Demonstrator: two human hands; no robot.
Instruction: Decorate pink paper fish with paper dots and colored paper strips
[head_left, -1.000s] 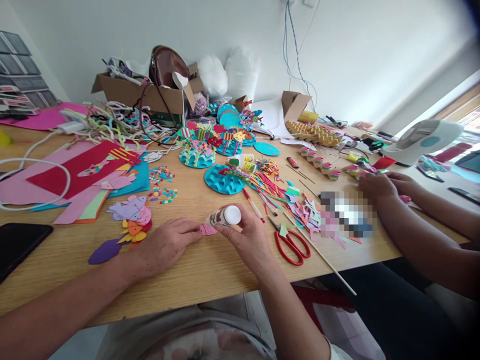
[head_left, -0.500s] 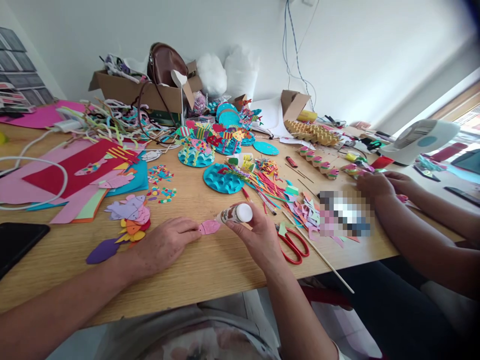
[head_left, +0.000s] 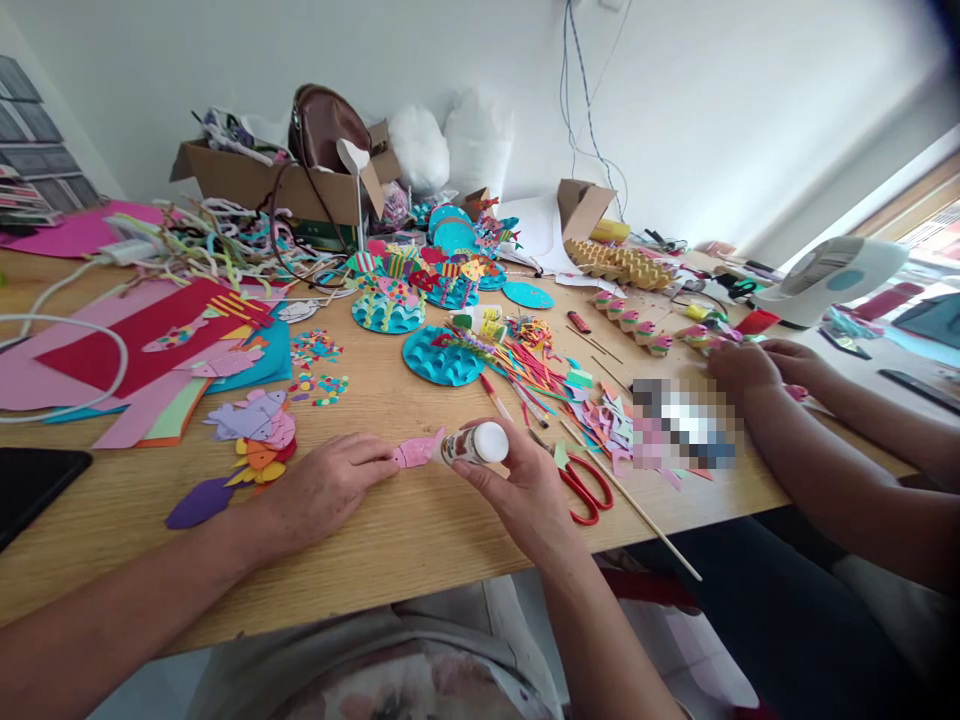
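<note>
Just beyond the left hand's fingertips, in the head view, lies the pink paper fish, its head end held under those fingers, which sit close together. Across from them, the right hand has the bottle gripped between thumb and fingers, tilted, nozzle towards the fish. And there's the shift: over the last 1 s the bottle has moved away from the left fingertips, baring more of the fish, so the work seems to have reached the tail. Whether nozzle meets paper is hard to tell; the right fingers behind the bottle are hidden. Just past them, the hand covers part of the scissors. Far left of the left fingers, a black phone is cut off; well right, a pixelated patch masks something beside a co-worker's hands.
</note>
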